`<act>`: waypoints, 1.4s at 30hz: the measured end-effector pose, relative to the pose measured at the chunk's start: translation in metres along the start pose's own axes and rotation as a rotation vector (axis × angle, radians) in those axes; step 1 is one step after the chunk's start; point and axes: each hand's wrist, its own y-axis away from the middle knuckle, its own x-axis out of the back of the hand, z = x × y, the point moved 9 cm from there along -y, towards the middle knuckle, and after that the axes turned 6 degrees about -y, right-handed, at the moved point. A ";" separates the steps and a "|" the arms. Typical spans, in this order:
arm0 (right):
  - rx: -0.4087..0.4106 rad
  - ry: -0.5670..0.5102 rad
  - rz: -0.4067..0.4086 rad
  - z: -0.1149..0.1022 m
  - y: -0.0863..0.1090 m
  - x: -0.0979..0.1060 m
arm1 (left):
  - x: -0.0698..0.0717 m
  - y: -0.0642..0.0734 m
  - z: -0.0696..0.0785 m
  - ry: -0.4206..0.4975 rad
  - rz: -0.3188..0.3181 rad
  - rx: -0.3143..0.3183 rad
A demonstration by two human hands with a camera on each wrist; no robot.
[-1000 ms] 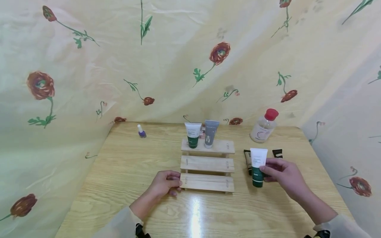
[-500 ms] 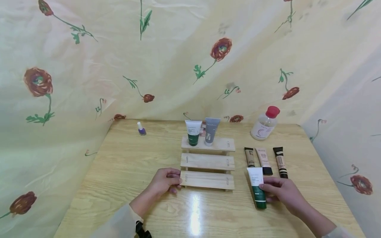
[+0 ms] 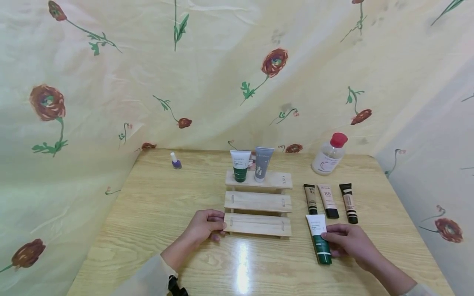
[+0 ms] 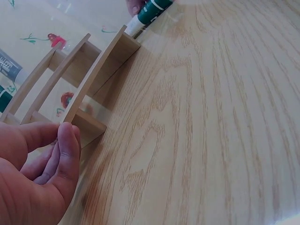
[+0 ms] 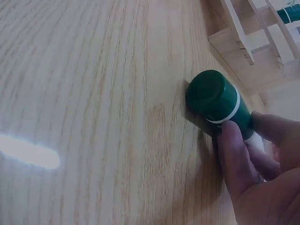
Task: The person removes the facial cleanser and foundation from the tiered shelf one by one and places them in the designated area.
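Note:
A three-step wooden display rack stands mid-table. My left hand pinches the left end of its lowest step between thumb and fingers, as the left wrist view also shows. My right hand grips a white-and-green squeeze tube by its right side. In the right wrist view the tube's green cap points toward the camera, low over the wood. Two more tubes stand cap-down on the rack's top step: a white-and-green tube and a grey tube.
Beyond the right hand lie a gold-and-black tube, a pale pink BB cream tube and a black-banded tube. A bottle with a red cap is at the back right. A purple nail polish bottle stands back left.
My right hand has brought the white-and-green tube nearer the front edge and lower, uncovering the small tubes behind it. The left hand has stayed on the rack.

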 end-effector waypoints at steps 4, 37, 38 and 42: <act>-0.012 0.006 -0.001 0.001 0.001 -0.001 | 0.001 0.000 0.000 0.001 -0.001 -0.006; 0.499 0.484 0.177 -0.129 0.015 0.013 | 0.000 0.000 0.004 -0.008 0.024 -0.016; 0.545 0.484 0.181 -0.141 0.016 0.010 | 0.000 0.001 0.004 -0.009 0.024 -0.015; 0.678 0.448 0.169 -0.179 0.015 -0.006 | 0.001 0.001 0.002 -0.012 0.024 -0.013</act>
